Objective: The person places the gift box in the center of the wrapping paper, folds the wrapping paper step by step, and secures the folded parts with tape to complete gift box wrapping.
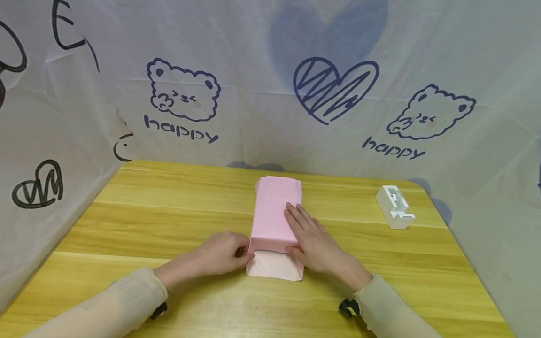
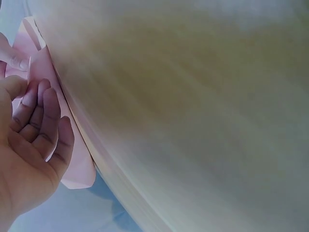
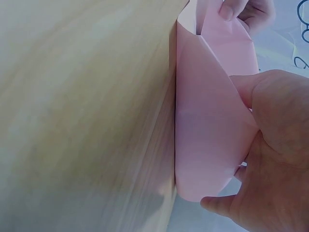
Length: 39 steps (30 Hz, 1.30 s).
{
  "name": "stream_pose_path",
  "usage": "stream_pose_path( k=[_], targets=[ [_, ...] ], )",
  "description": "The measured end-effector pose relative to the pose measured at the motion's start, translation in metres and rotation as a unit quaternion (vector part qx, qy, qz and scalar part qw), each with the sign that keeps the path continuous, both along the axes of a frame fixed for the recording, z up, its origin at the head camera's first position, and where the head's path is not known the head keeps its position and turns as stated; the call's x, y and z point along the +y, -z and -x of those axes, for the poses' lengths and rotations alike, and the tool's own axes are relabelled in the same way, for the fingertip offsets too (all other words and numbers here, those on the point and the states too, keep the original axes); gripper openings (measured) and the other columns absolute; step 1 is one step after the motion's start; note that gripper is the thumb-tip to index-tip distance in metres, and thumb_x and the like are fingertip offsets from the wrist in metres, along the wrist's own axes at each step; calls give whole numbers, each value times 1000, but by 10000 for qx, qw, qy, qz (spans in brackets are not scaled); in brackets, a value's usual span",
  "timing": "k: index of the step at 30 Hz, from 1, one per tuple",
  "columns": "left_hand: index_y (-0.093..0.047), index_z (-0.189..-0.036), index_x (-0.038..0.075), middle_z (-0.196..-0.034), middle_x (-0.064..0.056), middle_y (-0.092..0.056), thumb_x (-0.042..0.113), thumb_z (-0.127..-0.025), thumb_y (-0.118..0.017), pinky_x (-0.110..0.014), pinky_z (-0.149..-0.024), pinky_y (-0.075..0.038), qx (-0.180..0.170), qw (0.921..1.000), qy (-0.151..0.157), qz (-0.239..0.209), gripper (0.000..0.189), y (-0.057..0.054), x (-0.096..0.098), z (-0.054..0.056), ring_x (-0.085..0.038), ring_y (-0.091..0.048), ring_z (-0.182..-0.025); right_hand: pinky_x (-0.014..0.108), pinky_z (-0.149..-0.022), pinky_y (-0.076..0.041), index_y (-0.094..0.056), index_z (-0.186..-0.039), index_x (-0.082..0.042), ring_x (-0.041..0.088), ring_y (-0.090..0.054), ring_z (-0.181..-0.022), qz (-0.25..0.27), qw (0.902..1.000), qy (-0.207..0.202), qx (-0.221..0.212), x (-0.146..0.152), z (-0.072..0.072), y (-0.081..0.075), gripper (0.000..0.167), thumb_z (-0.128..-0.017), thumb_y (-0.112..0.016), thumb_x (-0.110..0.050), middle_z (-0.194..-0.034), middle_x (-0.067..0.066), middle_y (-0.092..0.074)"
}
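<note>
A box-shaped parcel covered in pink paper (image 1: 276, 206) lies lengthwise at the middle of the table. From its near end a paper flap (image 1: 274, 265) sticks out toward me, its pale inner side facing up. My left hand (image 1: 224, 252) is at the near left corner; in the left wrist view its thumb and index finger pinch the edge of the pink paper (image 2: 41, 65). My right hand (image 1: 317, 244) rests with straight fingers on the parcel's top and right side, its thumb by the near end. In the right wrist view the pink side (image 3: 207, 121) stands beside the palm.
A white tape dispenser (image 1: 394, 207) with a clear roll stands at the right of the wooden table (image 1: 169, 211). Behind the table hangs a white cloth (image 1: 253, 117) with drawn bears and hearts. Both sleeves are light, with a black strap under each.
</note>
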<state>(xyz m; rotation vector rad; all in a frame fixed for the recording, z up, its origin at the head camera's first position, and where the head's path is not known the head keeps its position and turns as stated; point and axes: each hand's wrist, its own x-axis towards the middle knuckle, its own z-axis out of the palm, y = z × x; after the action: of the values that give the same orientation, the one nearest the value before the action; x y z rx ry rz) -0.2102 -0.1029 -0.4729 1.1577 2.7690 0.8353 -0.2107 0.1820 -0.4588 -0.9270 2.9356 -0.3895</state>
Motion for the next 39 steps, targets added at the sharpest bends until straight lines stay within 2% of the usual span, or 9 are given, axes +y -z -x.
stream_pose_path(
  k=[6,11,29,39],
  targets=[
    [-57,-67,26,-61,19,-51,28,-95,-76,-18,-48,-38,-248,9996,109,65,33,-2,-1,-1,4,-44,-54,65,-122,-24,-14,-166,-3,33,-4,-161,22,10000,26,-59,0,0,-1,90,-101,-69,-31,-175,11,-7],
    [-57,-68,24,-62,18,-51,24,-95,-75,-18,-49,-36,-449,9986,234,117,32,-2,-2,-3,3,-43,-55,64,-123,-24,-14,-166,-3,33,-4,-161,19,10000,26,-65,0,0,-2,90,-101,-68,-32,-175,12,-6],
    [-57,-68,26,-63,18,-50,27,-90,-80,-19,-51,-39,-475,9979,309,311,32,1,-4,-1,4,-44,-57,63,-123,-24,-13,-166,-3,33,-3,-161,43,10000,10,-81,0,1,-1,90,-101,-68,-32,-175,12,-5],
    [-58,-69,26,-62,20,-49,26,-89,-80,-18,-52,-39,-553,9961,571,372,30,-1,-3,-1,4,-44,-58,63,-123,-24,-13,-166,-3,33,-3,-161,32,10000,-6,-73,1,1,0,89,-101,-68,-31,-175,12,-5]
  ],
)
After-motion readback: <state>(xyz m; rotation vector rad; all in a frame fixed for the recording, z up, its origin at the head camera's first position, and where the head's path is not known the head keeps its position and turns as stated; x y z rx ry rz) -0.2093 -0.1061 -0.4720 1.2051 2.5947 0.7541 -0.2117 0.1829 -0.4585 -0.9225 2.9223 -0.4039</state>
